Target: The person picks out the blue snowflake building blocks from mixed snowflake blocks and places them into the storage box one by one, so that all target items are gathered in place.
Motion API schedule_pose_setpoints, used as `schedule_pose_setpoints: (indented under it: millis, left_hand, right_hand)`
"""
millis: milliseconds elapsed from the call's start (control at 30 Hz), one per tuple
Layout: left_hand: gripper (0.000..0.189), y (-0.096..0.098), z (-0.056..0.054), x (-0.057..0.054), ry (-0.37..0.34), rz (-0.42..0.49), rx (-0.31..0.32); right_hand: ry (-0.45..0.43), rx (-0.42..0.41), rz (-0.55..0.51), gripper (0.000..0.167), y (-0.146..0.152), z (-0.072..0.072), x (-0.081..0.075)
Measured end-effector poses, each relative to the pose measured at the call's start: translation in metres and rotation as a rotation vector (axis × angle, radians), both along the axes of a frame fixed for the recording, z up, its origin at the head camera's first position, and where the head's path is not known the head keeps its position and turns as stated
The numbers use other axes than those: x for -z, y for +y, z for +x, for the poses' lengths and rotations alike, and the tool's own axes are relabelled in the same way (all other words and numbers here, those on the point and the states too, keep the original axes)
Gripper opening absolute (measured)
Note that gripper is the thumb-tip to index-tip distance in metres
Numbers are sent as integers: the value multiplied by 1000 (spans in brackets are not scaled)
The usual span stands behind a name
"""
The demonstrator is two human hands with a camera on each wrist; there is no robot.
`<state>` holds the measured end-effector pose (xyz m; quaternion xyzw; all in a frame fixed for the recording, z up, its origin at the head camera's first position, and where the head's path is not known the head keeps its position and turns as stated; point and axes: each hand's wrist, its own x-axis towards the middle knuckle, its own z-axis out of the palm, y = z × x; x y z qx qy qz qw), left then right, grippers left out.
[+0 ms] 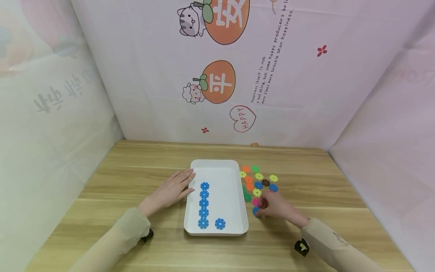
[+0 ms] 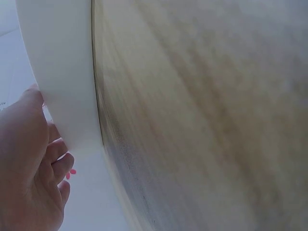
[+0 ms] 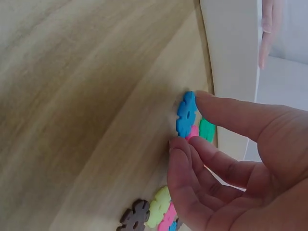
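Observation:
A white tray (image 1: 224, 170) lies on the table. Inside, several blue snowflake discs (image 1: 204, 203) form a column along its left side, and a lone blue snowflake disc (image 1: 220, 224) sits near the bottom. My left hand (image 1: 173, 189) rests on the tray's left rim with its fingers stretched out; the left wrist view shows that hand (image 2: 33, 163) against the tray wall (image 2: 62, 72). To the right of the tray, my right hand (image 1: 276, 206) pinches another blue disc (image 3: 186, 114) by its edges, between thumb and fingertips. That disc is close to the tabletop.
Loose discs in orange (image 1: 249, 180), yellow (image 1: 273, 178), green (image 1: 247, 197), brown (image 1: 266, 183), pink and blue lie scattered right of the tray. Some overlap. The wooden table (image 1: 153, 155) meets printed cloth walls (image 1: 289, 124) at the back and sides.

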<state>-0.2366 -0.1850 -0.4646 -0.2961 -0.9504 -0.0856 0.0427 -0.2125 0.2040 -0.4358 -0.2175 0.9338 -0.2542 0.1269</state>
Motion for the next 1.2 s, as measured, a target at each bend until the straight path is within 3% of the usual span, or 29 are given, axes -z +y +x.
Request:
schedule_pose_setpoints:
  millis: [500,867,1200]
  left_hand:
    - [62,-1,-2,1,21,7,13]
    - [62,-1,-1,1,18,12,10]
    - [62,-2,-2,2,24,11,13]
  right_hand:
    - [38,-38,9,24,-5,1,4]
    - [43,72,61,33,-5,3,7]
    - [-44,14,29,32,3,-4,6]
